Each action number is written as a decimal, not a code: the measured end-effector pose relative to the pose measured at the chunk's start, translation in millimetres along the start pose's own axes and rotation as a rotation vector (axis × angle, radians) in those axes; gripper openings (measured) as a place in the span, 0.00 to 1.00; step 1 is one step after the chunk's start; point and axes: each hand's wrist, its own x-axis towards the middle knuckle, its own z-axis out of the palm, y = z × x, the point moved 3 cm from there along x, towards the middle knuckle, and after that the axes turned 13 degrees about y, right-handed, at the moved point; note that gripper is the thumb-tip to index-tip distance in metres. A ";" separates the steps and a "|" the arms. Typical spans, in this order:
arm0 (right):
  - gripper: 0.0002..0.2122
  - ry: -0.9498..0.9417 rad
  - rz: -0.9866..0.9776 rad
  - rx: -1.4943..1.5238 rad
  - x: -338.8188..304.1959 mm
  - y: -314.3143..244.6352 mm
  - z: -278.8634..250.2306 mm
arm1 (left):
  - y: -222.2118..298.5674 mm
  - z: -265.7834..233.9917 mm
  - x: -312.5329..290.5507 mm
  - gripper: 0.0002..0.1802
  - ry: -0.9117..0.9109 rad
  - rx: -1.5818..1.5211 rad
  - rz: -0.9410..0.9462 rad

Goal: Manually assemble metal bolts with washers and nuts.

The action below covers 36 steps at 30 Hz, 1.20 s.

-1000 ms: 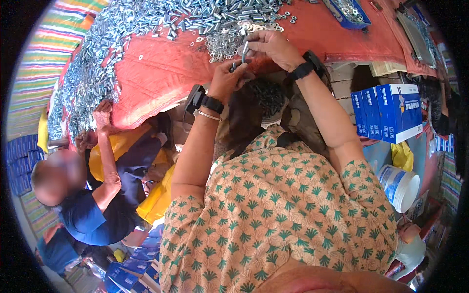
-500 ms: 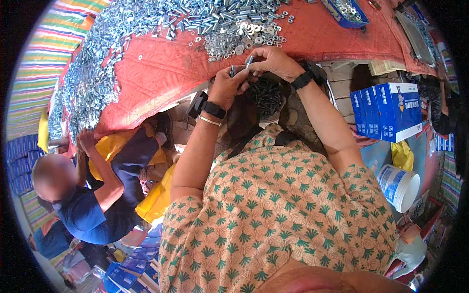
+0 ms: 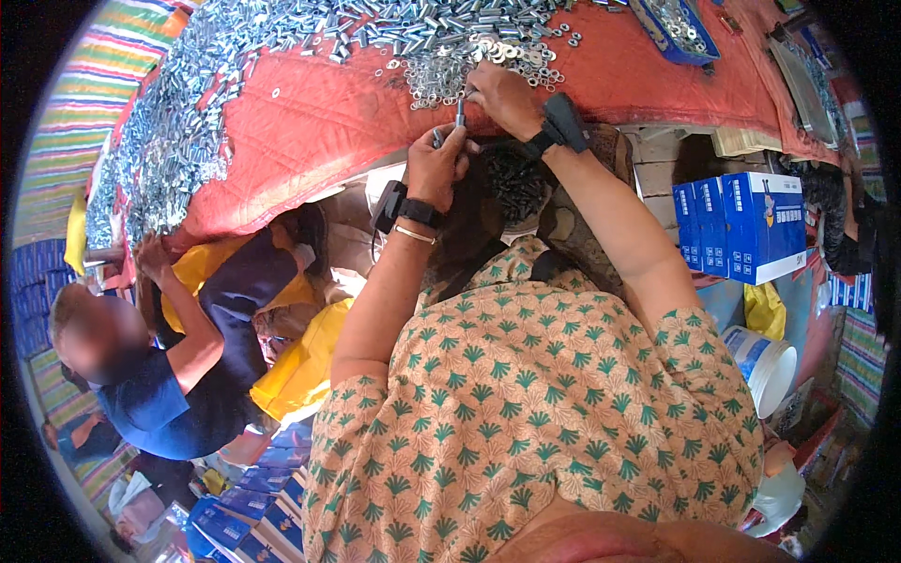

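Observation:
My left hand (image 3: 435, 174) is closed around a silvery metal bolt (image 3: 460, 118) that points up and away from me between thumb and finger. A second bit of metal (image 3: 438, 138) shows at its knuckles. My right hand (image 3: 507, 99) reaches over the near edge of the washer pile (image 3: 439, 79), fingertips bent together close to the bolt's far end; whatever they pinch is too small to make out. Loose washers lie around those fingertips. Below my hands, a container of dark bolts (image 3: 516, 188) sits between my legs.
A large heap of silvery metal fasteners (image 3: 394, 26) covers the far side of the red cloth (image 3: 310, 131). At the far right is a blue tray (image 3: 671, 33) of small parts. Blue boxes (image 3: 741, 225) and a white bucket (image 3: 765, 371) stand right. Another person (image 3: 160, 375) sits left.
My right hand has left its place beside the left and moved forward to the washers. The left hand stays low, with the bolt now standing more upright.

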 end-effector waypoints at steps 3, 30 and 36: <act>0.06 0.075 0.041 0.015 1.1 7.6 -1.7 | -2.7 3.2 7.9 0.10 -0.044 -0.011 0.000; 0.07 0.013 0.324 -0.306 -20.0 76.1 -76.6 | -16.4 39.5 12.6 0.07 -0.106 -0.044 0.042; 0.07 0.069 0.338 -0.280 -21.8 82.8 -70.4 | -18.0 47.4 9.4 0.07 -0.164 -0.029 0.003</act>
